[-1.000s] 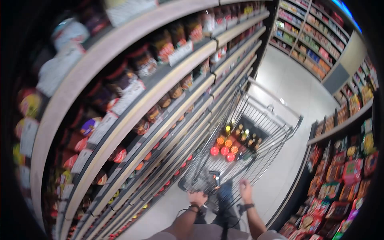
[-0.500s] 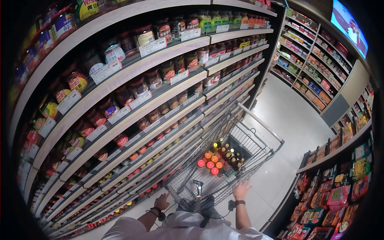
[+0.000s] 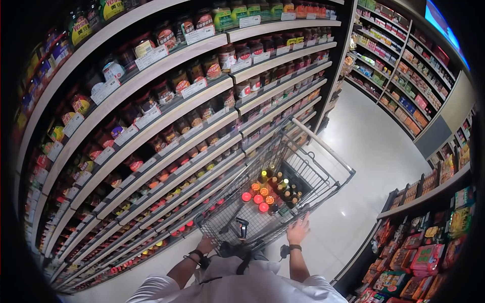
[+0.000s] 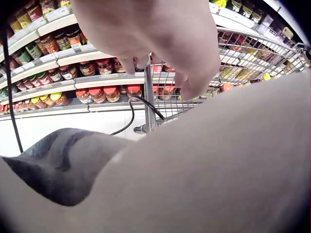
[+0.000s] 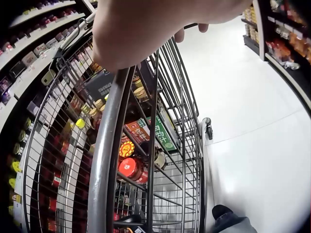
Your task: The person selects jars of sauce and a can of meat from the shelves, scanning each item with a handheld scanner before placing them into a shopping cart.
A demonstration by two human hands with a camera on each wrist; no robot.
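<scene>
A wire shopping cart stands right in front of me. My left hand grips the rail at its near left corner, fingers down one side and thumb down the other. On the cart's right side rail rests my right hand, fingers mostly straight; in the right wrist view its heel lies over the grey rail. Inside the cart are several jars with red lids, jars with orange patterned lids, dark bottles and a green box. A dark handheld device shaped like a scanner lies near my end.
Long shelves of jars run along the left, close to the cart. Packaged goods fill a low display on the right. Pale floor lies between them. More shelves stand at the far end. A black cable hangs near my left hand.
My left hand, spread beside the cart half a second ago, now holds its corner rail. The right hand has come onto the side rail. The cart sits further left in view.
</scene>
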